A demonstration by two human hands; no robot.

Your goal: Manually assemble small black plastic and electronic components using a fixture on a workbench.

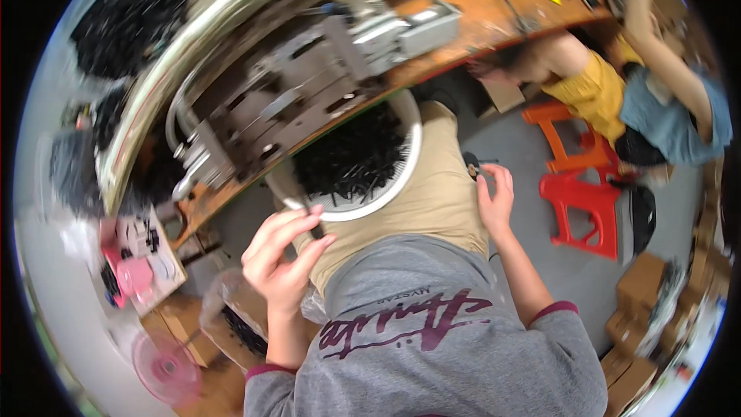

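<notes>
My left hand [279, 256] is raised beside the near left rim of a round white basket [376, 207]. Between its fingertips and thumb shows a small black piece [317, 225], blurred and hard to make out. Many thin black parts [351, 154] fill the basket, which rests at my lap under the bench edge. My right hand [496, 199] is off to the right of my thigh, fingers apart and slightly bent. Just past its thumb is a small dark object [471, 161]; whether the hand touches it cannot be told. Beyond the basket stands a metal machine fixture [297, 100].
The fixture sits on a wooden bench [494, 11]. At right, a co-worker in yellow shorts [590, 89] sits near orange and red stools [590, 212]. Cardboard boxes [641, 286] are stacked lower right. At left are a pink container [134, 276] and a pink fan [165, 367].
</notes>
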